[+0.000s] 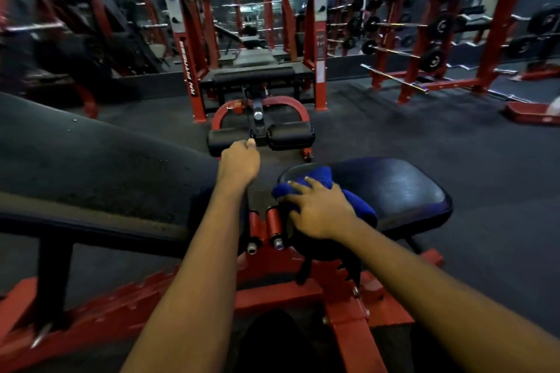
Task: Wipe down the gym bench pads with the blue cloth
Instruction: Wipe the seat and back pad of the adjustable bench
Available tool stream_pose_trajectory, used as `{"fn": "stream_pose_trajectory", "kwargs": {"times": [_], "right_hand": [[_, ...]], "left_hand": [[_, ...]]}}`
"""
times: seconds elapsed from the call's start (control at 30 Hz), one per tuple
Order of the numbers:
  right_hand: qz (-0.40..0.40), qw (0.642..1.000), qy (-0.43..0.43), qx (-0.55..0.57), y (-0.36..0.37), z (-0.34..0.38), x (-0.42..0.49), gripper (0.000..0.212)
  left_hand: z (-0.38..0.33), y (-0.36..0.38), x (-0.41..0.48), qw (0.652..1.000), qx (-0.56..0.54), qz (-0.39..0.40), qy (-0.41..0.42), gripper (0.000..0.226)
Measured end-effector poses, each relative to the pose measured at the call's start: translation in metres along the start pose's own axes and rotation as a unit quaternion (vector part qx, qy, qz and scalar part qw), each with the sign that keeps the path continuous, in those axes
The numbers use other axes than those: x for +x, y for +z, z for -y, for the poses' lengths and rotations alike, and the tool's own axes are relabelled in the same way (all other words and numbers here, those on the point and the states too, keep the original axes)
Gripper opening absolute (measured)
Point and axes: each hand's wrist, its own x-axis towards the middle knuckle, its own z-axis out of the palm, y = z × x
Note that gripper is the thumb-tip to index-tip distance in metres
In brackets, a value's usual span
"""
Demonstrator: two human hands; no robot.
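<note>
A black seat pad [394, 188] of a red-framed bench sits right of centre. The blue cloth [315, 180] lies bunched on the pad's left end. My right hand [318, 209] presses flat on the cloth with fingers spread. The long black back pad [91, 166] slopes across the left. My left hand [239, 160] is curled into a fist at the back pad's near end; whether it holds anything is hidden.
Black leg roller pads [289, 135] on a red frame stand just beyond my hands. Another red rack with a bench [254, 76] stands farther back before a mirror. Racks of barbells [424, 39] line the right side. Dark rubber floor [424, 136] surrounds the bench.
</note>
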Motion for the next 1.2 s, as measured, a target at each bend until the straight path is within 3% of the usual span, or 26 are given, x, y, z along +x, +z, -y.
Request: {"fn": "stream_pose_trajectory", "kwargs": {"times": [0.13,0.23,0.3,0.4,0.5,0.57,0.63,0.73,0.77,0.87,1.2], "right_hand": [[-0.081,0.997,-0.016,0.010,0.008,0.022,-0.022,0.042],[-0.163,0.977,0.042,0.135,-0.004,0.029,-0.013,0.033],[-0.187,0.944,0.088,0.258,-0.016,0.033,-0.006,0.031],[-0.220,0.865,0.093,0.441,-0.022,0.050,0.000,0.035],[-0.267,0.784,0.051,0.559,-0.011,0.080,0.001,0.036],[-0.272,0.765,0.021,0.583,-0.001,0.102,-0.002,0.039],[-0.250,0.785,-0.005,0.566,0.007,0.121,-0.002,0.046],[-0.153,0.874,-0.005,0.461,0.011,0.135,0.004,0.053],[-0.122,0.889,0.001,0.440,0.010,0.134,0.006,0.055],[-0.068,0.899,0.006,0.432,0.009,0.131,0.015,0.059],[0.011,0.897,0.059,0.437,-0.004,0.110,0.122,0.055]], "left_hand": [[-0.005,-0.013,-0.014,0.998,-0.023,-0.045,0.037,0.042],[-0.007,-0.035,-0.032,0.992,-0.010,-0.109,0.068,0.037],[-0.008,-0.050,-0.049,0.984,-0.016,-0.161,0.080,0.034],[-0.002,-0.077,-0.075,0.962,-0.027,-0.256,0.094,0.033],[0.013,-0.099,-0.097,0.910,0.028,-0.395,0.122,0.029],[0.024,-0.108,-0.110,0.865,0.061,-0.482,0.122,0.023],[0.035,-0.112,-0.118,0.838,0.085,-0.529,0.104,0.025],[0.056,-0.114,-0.121,0.822,0.108,-0.559,-0.005,0.048],[0.061,-0.115,-0.121,0.821,0.099,-0.560,-0.039,0.054],[0.075,-0.116,-0.116,0.822,0.067,-0.561,-0.074,0.066],[0.093,-0.117,-0.085,0.825,0.001,-0.565,0.008,0.068]]}}
